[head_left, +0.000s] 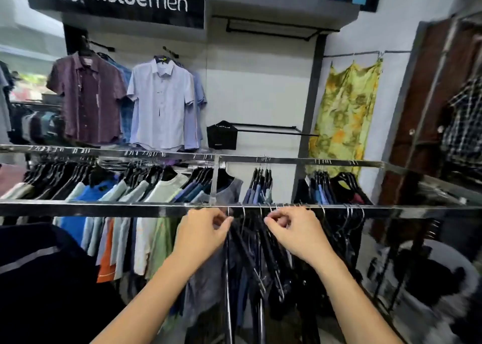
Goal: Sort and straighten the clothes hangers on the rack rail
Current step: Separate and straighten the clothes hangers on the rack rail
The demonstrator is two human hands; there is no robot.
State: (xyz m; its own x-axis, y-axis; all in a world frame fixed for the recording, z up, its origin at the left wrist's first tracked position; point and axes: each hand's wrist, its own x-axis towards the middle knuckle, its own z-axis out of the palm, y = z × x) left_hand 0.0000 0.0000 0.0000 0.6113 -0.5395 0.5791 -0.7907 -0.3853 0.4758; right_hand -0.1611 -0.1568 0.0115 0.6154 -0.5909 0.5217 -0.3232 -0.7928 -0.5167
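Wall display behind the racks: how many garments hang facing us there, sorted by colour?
Purple shirt: 1
Pale blue-white shirt: 1
Yellow-green floral dress: 1
Black folded garment: 1
Total: 4 front-facing; more shirts hang hidden behind the first two, too covered to count.

Left hand and right hand raised, fingers seemingly pinched.

Your hands bracket a small gap under the rail, crossed by hanger hooks. Shirts crowd the left; rail right of the hooks is bare.
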